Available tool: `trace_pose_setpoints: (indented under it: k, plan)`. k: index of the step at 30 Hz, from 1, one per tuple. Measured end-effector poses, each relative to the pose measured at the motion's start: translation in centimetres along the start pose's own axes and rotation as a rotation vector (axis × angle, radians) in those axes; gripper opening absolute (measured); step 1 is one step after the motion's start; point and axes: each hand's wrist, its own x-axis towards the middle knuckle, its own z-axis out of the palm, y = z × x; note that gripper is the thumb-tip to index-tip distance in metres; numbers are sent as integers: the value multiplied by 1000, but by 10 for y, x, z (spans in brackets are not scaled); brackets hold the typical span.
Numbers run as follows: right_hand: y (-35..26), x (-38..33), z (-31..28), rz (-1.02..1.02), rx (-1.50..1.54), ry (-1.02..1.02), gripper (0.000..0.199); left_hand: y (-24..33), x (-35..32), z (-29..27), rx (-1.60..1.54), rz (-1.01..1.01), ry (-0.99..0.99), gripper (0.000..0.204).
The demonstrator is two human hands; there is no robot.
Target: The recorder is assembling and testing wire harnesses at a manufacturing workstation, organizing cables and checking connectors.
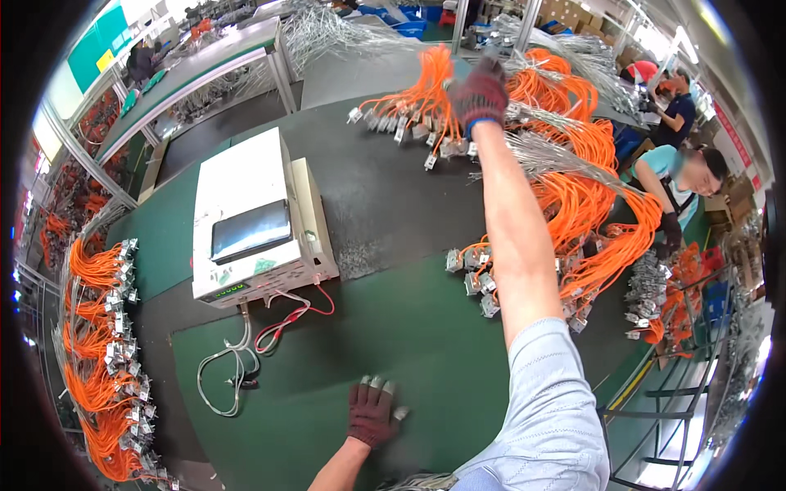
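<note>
Cables (585, 151): heaped at right hand (481, 94) (grip unclear); leads (245, 331): free-ended, beyond left hand (372, 413) (spread, empty); finished share: unclear.

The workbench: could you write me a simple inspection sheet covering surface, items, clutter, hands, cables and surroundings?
Surface: green mat, with a grey worn-looking patch beside the white box.
Items: orange cables with metal connectors, heaped at right.
Clutter: silvery strands among the heap; dark-screened device on the box.
Hands: left hand open over the mat; right hand at the cables, grip unclear.
Cables: red lead at the box; grey lead looped on the mat.
Surroundings: co-worker at right.
</note>
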Motion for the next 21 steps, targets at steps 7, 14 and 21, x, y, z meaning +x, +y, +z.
trace_pose_setpoints:
  k: [7, 14, 21]
  plan:
    - [50, -184, 26, 57, 257, -373, 67, 3, 3, 7, 33, 9, -13, 70]
    - [15, -344, -80, 59, 666, -748, 51, 5, 8, -6, -2, -6, -40, 73]
    - [-10, -461, -178, 296, 943, -1036, 40, -7, -10, 19, -117, -24, 31, 69]
